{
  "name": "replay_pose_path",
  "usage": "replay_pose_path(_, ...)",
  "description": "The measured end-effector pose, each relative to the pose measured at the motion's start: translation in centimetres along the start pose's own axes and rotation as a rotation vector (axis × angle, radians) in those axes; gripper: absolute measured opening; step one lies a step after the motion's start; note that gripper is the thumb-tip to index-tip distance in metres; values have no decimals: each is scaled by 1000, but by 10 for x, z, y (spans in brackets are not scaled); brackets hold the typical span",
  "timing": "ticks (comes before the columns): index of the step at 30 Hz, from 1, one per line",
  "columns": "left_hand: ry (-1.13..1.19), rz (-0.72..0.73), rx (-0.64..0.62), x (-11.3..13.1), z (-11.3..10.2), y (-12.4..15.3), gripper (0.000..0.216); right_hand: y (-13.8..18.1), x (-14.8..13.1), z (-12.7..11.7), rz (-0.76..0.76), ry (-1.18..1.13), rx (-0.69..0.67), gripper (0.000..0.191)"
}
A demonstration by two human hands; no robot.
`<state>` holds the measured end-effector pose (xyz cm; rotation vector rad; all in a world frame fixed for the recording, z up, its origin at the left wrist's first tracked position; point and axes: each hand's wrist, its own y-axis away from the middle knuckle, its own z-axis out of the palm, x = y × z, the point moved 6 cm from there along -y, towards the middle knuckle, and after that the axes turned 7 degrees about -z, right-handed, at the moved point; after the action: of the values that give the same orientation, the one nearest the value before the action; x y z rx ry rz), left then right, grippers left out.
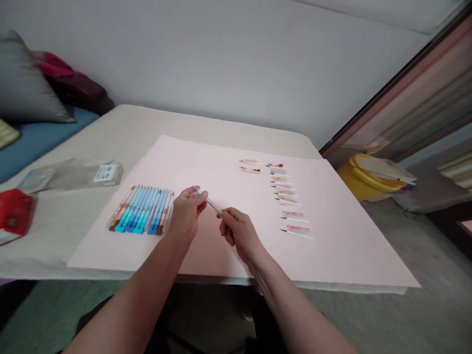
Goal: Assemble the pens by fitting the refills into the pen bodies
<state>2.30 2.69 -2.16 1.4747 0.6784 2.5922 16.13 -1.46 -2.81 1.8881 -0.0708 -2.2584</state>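
A pale, clear-looking pen (213,204) is held between my two hands over the pink sheet (228,255). My left hand (187,209) pinches its upper left end, and my right hand (238,225) grips the lower right end. Left of my hands lies a row of several pens (142,209) side by side, mostly blue, with a few brownish and clear ones. To the right, several slim white pen refills with dark tips (297,233) lie beside short patterned barrels (295,214). A brown-ended pen part (250,170) sits farther back.
A clear plastic bag (73,174) and a red object (15,214) lie on the table's left side. Cushions (33,83) stand at the far left. A wall (221,59) rises behind the table (206,123). A yellow bucket (365,177) stands on the floor to the right.
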Motion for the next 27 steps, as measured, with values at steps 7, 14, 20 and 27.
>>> replay_pose_path(7, 33, 14, -66, 4, 3, 0, 50, 1, 9, 1, 148, -277, -80, 24)
replay_pose_path(14, 31, 19, -104, 5, 8, 3, 50, 2, 22, 5, 356, -516, -205, 21)
replay_pose_path(20, 36, 18, -87, 5, 4, 0, 46, 0, 17, 3, 264, -341, -148, 29)
replay_pose_path(27, 24, 25, -55, 1, -2, -3, 44, 2, -5, -2, -176, 346, 32, 21)
